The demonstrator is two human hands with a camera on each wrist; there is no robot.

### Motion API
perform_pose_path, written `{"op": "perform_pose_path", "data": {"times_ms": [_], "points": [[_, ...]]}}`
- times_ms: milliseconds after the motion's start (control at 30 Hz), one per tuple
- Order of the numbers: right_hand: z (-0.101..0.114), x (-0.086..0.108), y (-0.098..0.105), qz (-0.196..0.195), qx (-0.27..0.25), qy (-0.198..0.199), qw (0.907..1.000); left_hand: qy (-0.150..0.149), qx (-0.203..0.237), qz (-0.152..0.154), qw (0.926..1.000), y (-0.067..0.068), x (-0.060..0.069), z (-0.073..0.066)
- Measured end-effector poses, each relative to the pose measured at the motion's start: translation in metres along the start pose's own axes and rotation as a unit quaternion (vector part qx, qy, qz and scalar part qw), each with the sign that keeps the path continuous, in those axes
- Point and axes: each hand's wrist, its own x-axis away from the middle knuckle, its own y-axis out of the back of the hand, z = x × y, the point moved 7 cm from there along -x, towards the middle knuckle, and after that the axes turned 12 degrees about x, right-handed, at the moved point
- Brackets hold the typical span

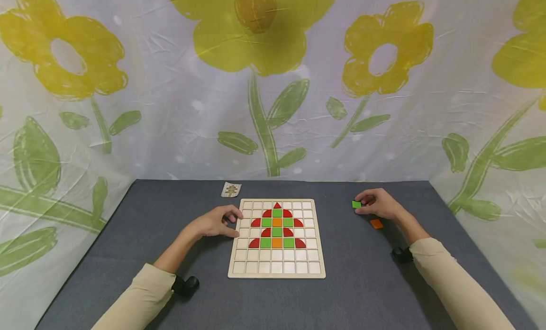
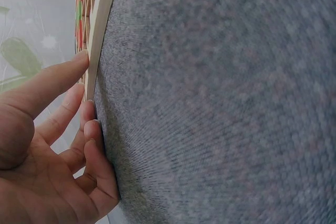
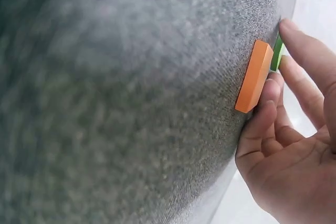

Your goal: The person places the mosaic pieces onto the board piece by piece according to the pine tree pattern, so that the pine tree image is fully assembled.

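A wooden grid board lies on the table, with red, green and orange pieces set in a tree shape. At its left edge is my left hand, thumb and fingers spread apart. In the left wrist view the thumb tip touches the board's rim, and the other fingers bend loosely beside it. To the right of the board, my right hand pinches a green square tile between thumb and index finger, low at the tabletop. An orange square tile lies under that hand, beside its curled fingers in the right wrist view.
A small pattern card lies behind the board's upper left corner. The dark grey tabletop ends at a cloth backdrop printed with yellow flowers. Each wrist carries a black strapped camera.
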Motion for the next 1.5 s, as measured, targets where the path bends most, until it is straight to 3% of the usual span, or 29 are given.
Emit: {"op": "perform_pose_path", "data": {"times_ms": [267,633,967,1500], "points": [[-0.001,-0.004,0.0,-0.008,0.001,-0.02,0.9998,0.011,0.003,-0.005,0.9999,0.0,-0.002,0.002],[0.003,0.001,0.002,-0.028,-0.028,0.018,0.999,0.014,0.0,-0.008,0.9999,0.001,-0.002,0.003],[0.014,0.012,-0.002,-0.02,-0.072,0.017,0.9971,0.01,0.003,-0.008,0.9999,0.0,0.0,0.0],[0.063,0.022,-0.013,-0.009,-0.109,0.108,0.9882,0.01,-0.001,-0.01,0.9999,0.001,-0.001,0.004]]}}
